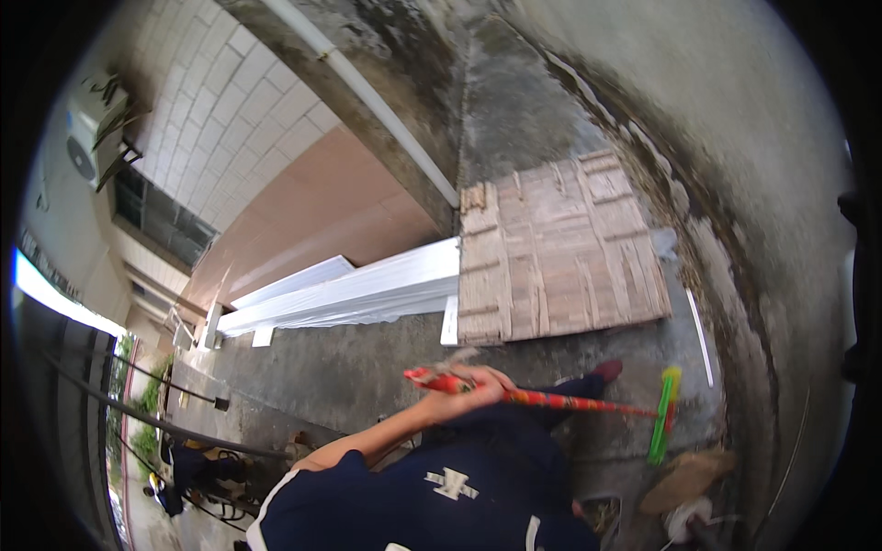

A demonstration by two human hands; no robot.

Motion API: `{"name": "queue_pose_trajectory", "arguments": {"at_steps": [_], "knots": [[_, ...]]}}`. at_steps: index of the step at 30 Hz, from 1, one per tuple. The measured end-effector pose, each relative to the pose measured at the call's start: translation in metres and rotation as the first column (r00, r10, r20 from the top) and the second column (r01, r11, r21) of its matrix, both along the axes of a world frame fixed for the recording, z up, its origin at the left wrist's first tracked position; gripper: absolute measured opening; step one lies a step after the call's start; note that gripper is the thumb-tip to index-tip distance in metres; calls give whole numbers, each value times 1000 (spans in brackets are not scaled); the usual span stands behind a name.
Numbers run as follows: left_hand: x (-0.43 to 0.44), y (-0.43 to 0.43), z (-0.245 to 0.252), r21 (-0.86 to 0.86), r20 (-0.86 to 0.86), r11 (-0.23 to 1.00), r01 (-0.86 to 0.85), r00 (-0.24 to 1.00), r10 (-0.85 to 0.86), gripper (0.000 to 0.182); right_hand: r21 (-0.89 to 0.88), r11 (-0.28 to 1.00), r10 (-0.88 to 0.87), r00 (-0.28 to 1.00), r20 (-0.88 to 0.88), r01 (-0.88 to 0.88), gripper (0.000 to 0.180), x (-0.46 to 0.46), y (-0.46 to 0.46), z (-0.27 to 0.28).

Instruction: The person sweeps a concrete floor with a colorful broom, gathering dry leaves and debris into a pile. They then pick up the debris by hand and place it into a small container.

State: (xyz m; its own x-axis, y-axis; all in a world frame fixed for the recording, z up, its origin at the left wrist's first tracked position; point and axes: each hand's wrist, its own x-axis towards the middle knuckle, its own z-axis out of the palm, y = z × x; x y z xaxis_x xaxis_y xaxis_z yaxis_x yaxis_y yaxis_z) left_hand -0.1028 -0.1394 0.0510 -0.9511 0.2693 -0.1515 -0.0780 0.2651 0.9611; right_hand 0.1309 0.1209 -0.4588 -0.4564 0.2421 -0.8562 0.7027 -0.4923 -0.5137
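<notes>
My left hand (pixel 482 387) is wrapped around the red patterned handle of a broom (pixel 579 401), near its upper end. A grey strip or cord hangs loosely at that end of the handle. The broom's green and yellow head (pixel 661 420) is down on the grey concrete floor, to the right of my dark red shoe (pixel 608 370). My right hand is out of view. Beyond the broom, a weathered wooden panel (pixel 551 255) with raised battens lies on the floor. Its left edge borders long white boards (pixel 344 293) wrapped in clear plastic film.
A white pipe (pixel 386 117) runs down the wall to the floor near the panel. A stained concrete wall (pixel 778 206) rises at the right, with a thin white strip (pixel 699 337) at its foot. Brown cardboard-like debris (pixel 689 479) lies lower right. Dark cables (pixel 172 427) cross at left.
</notes>
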Motion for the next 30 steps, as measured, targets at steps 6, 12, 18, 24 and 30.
{"name": "queue_pose_trajectory", "arguments": {"at_steps": [6, 12, 18, 24, 30], "knots": [[33, -11, -14, 103, 204, 948, -301, 939, 276, 21, -3, 997, -75, 994, -78, 75, 29, -97, 25, 19], [41, -27, -21, 99, 209, 945, -313, 935, 288, 15, 21, 992, -115, 977, -179, 121, 11, -208, 53, 55], [9, -3, -29, 150, 129, 940, -305, 949, 288, 20, -4, 994, -112, 985, -130, 112, 13, -219, 39, 59], [-52, 27, -72, 173, 171, 940, -293, 949, 264, 31, 15, 994, -105, 994, -23, 105, 15, -220, 30, 42], [-94, 36, -148, 171, 500, 812, -559, 759, 417, 26, 149, 972, -190, 981, 37, 182, 17, -273, 88, -11]]}}
